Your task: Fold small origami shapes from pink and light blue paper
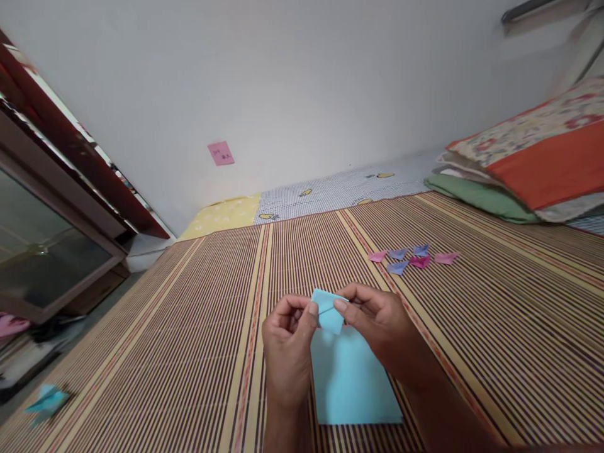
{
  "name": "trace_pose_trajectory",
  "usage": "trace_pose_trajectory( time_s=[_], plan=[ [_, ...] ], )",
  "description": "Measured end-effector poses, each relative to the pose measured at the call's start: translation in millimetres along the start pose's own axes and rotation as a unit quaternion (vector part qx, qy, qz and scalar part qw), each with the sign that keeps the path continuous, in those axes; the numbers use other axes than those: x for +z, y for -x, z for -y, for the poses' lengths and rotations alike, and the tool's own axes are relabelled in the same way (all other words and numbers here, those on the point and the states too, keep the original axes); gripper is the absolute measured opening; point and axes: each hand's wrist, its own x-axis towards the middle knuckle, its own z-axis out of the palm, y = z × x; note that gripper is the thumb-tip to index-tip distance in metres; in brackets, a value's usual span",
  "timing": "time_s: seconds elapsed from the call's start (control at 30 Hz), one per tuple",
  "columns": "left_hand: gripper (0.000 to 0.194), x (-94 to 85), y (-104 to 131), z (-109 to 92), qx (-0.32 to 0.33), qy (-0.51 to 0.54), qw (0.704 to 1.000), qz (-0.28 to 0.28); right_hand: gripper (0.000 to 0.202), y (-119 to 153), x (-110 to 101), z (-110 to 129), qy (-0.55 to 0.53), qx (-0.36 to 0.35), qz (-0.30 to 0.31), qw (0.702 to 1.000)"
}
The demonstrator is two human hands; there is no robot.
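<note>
A small piece of folded light-blue paper point(329, 318) is held up between both hands, with a crease or flap edge running across its middle. My left hand point(289, 343) pinches its left edge between thumb and fingers. On the other side, my right hand point(377, 321) grips the upper right edge, thumb on the near face. Below them, a larger light-blue sheet or stack of paper point(356, 384) lies flat on the striped mat point(202, 340), partly covered by my hands and wrists.
Several small folded paper pieces point(419, 261), pink, magenta and lilac, lie on the mat ahead to the right. A blue folded paper shape point(48, 401) sits at the far left edge. Pillows point(542, 157) are stacked at right. A pink note point(221, 153) is on the wall.
</note>
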Motion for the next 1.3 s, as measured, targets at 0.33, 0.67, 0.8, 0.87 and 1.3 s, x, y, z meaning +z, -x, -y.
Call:
trace_pose_trajectory(
  time_s=[0.33,0.67,0.8,0.87,1.3],
  plan=[
    [0.017,-2.1,-0.6,-0.6,0.008,0.009,1.0,-0.019,0.015,-1.5,-9.4,3.7,0.032,-0.025,-0.006,0.999],
    [0.017,0.1,2.5,-3.8,0.023,-0.029,0.999,-0.011,0.013,-1.4,-5.5,-1.0,0.029,-0.007,-0.032,0.999],
    [0.017,0.3,2.4,-4.0,0.021,-0.042,0.999,-0.017,0.016,0.4,-2.9,2.1,0.042,-0.004,-0.036,0.998],
    [0.017,-0.2,2.4,-4.0,0.02,-0.048,0.998,-0.017,0.017,0.9,-2.9,3.3,0.048,-0.004,-0.034,0.998],
    [0.017,-1.3,1.2,-9.8,-0.001,-0.062,0.996,0.057,0.03,-3.1,-12.0,-7.1,0.118,-0.014,0.052,0.992]
  ],
)
